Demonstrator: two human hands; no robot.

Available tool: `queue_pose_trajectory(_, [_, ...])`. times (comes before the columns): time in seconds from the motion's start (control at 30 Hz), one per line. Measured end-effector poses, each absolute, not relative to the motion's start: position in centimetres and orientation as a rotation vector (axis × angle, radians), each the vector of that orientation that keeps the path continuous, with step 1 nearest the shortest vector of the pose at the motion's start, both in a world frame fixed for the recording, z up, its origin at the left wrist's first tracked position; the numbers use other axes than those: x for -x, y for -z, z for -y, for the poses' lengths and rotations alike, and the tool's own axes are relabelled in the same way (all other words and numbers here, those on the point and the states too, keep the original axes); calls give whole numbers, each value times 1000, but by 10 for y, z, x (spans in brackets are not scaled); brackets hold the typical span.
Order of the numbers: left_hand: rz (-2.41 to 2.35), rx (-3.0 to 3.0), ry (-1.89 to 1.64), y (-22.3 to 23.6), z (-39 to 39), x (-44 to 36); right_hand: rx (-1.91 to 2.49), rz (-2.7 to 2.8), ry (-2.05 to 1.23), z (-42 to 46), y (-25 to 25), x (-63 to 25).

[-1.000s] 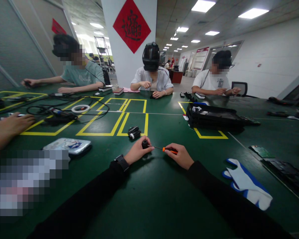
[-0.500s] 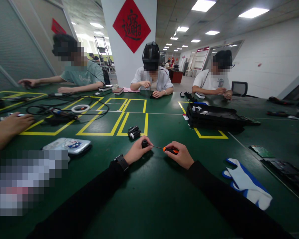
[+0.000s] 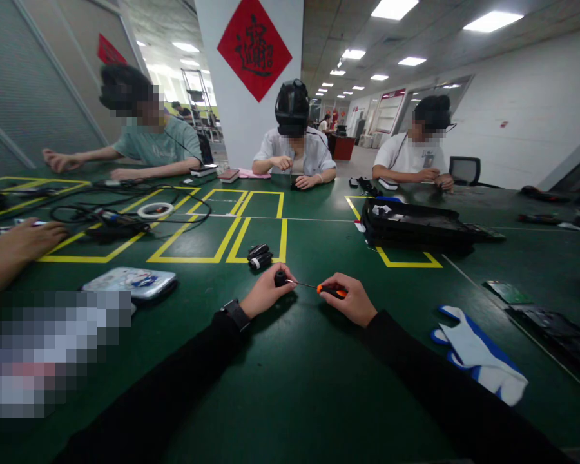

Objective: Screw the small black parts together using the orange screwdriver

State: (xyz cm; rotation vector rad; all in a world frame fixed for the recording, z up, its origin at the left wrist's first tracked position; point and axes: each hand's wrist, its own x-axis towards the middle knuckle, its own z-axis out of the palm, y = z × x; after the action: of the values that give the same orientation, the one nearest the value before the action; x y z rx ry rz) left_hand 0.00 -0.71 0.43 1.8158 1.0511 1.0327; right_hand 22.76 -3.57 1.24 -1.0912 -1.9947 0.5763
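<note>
In the head view, my left hand (image 3: 267,291) is closed around a small black cylindrical part (image 3: 280,278), whose exact kind I cannot make out. A screwdriver (image 3: 336,292) with an orange and black handle lies in the closed fingers of my right hand (image 3: 354,301). Its thin metal shaft points left, and the tip meets the part at my left fingertips. Just beyond my left hand, several similar black pieces (image 3: 260,256) are bundled together on the green table (image 3: 290,386).
A white and blue glove (image 3: 481,354) lies to my right, near a green circuit board (image 3: 507,292). Black trays (image 3: 418,225) sit farther back. On the left are a clear case (image 3: 133,281), tangled cables (image 3: 120,216) and another person's hand (image 3: 26,241). Several people sit around the table.
My hands, the screwdriver and the black part have barely moved. At the far left, a co-worker's outstretched hand has lifted and shifted slightly to the right.
</note>
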Motion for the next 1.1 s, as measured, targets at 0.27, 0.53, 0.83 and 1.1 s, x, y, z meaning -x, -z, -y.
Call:
queue_pose_trajectory(0.27, [-1027, -1850, -1043, -6, 7, 1, 1085, 2004, -582, 36, -14, -226])
queue_pose_trajectory(0.53, [-1015, -1841, -1047, -7, 8, 1, 1095, 2010, -575, 36, -13, -227])
queue_pose_trajectory(0.83, [-983, -1799, -1046, -6, 9, -1, 1076, 2010, -554, 36, -13, -226])
queue_pose_trajectory(1.1, [-839, -1485, -1138, -7, 7, 1, 1071, 1911, -637, 37, -15, -227])
